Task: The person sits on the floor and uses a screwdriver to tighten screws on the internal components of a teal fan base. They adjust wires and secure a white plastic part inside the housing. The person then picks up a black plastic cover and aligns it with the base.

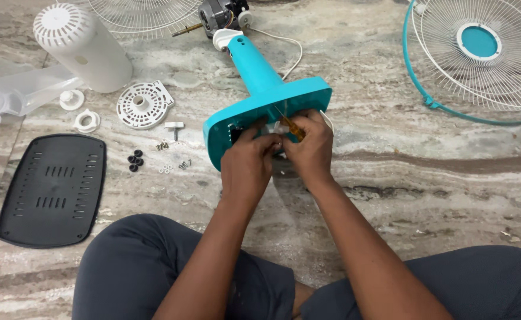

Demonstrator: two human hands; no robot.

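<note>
Sitting on a marble floor [426, 178], a person works both hands into the open underside of a turquoise fan base [272, 109], which lies tipped on its side in the middle of the head-camera view, its stem pointing away toward a motor [222, 15] at the top edge. The right hand [311, 145] is clenched around a screwdriver [290, 125] with an amber handle, the shaft angled up against the base. The left hand [248, 160] pinches something small and white just inside the base opening, fingertips touching those of the right; what it grips is too hidden to tell.

To the left of the base lie a black vented bottom cover [53, 189], a round white perforated disc [143, 105], small black rubber feet [135, 160] and a scatter of screws [174, 166]. A white motor housing [82, 44] rests on its side near the upper left corner, beside clear fan blades [5, 98]. One wire grille [145, 15] lies at the top, near the motor, and a second grille with a turquoise rim [479, 56] lies well apart at the upper right. A white cord [293, 50] loops beside the stem.
</note>
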